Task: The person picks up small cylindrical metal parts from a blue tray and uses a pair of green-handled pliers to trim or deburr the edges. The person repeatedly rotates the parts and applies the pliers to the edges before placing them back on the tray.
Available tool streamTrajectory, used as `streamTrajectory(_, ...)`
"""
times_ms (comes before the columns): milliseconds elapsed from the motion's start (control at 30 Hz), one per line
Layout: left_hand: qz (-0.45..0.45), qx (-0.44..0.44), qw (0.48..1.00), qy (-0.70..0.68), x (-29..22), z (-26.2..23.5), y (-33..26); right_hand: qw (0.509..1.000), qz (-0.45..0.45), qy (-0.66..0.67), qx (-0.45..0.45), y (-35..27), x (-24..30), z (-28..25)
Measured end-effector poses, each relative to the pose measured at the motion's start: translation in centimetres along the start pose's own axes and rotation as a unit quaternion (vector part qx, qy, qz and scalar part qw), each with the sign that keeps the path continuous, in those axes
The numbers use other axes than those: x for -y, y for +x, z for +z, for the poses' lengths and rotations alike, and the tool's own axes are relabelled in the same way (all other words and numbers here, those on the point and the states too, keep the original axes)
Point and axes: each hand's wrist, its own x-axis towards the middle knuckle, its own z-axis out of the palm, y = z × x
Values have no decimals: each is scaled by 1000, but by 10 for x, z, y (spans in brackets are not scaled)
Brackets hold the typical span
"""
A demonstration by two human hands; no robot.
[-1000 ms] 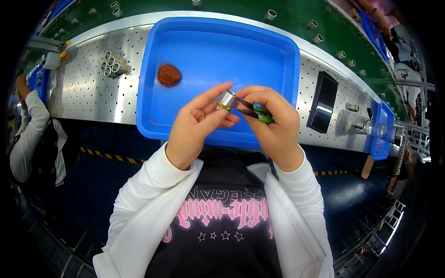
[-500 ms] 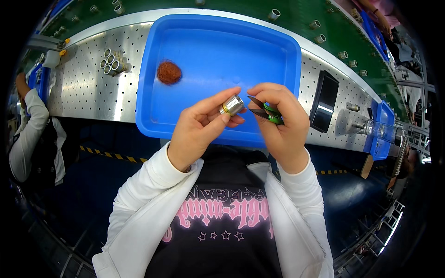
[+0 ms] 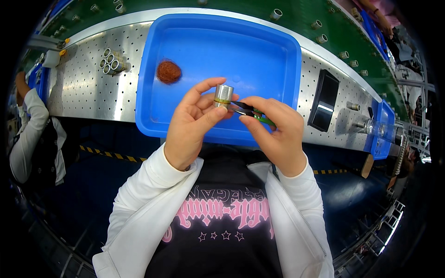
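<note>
Over the near part of a blue tray point(image 3: 147, 99), my left hand point(image 3: 187, 123) holds a small silver metal cylinder point(image 3: 224, 92) with a yellowish band low on it. The cylinder stands nearly upright between thumb and fingers. My right hand point(image 3: 282, 132) is closed on small snips point(image 3: 255, 114) with dark blades and green handles. Their blades point left and meet the cylinder's side near the yellowish band; whether they press on it I cannot tell. A round wad of reddish-brown fibre point(image 3: 168, 72) lies in the tray's left part.
Several metal cylinders point(image 3: 111, 62) are grouped on the perforated metal bench point(image 3: 83, 88), left of the tray. To its right lie a black flat device point(image 3: 323, 99) and a single cylinder point(image 3: 353, 106). More cylinders stand on a green belt point(image 3: 241, 5) behind. Another person's arm point(image 3: 32, 111) shows far left.
The cylinder has turned from tilted to nearly upright and moved slightly left. My right hand has brought the snips left, from a gap beside the cylinder to its side.
</note>
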Motion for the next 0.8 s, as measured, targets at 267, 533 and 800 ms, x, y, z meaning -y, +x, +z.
streamTrajectory(267, 41, 10, 998, 39, 2, 0, -1, 999, 26, 21, -3, -1, -1, 2)
streamTrajectory(533, 43, 7, 998, 52, 3, 1, -2, 999, 36, 8, 13, -2, 2, -2)
streamTrajectory(800, 43, 12, 998, 44, 2, 2, -3, 999, 33, -3, 22, -3, 1, -5)
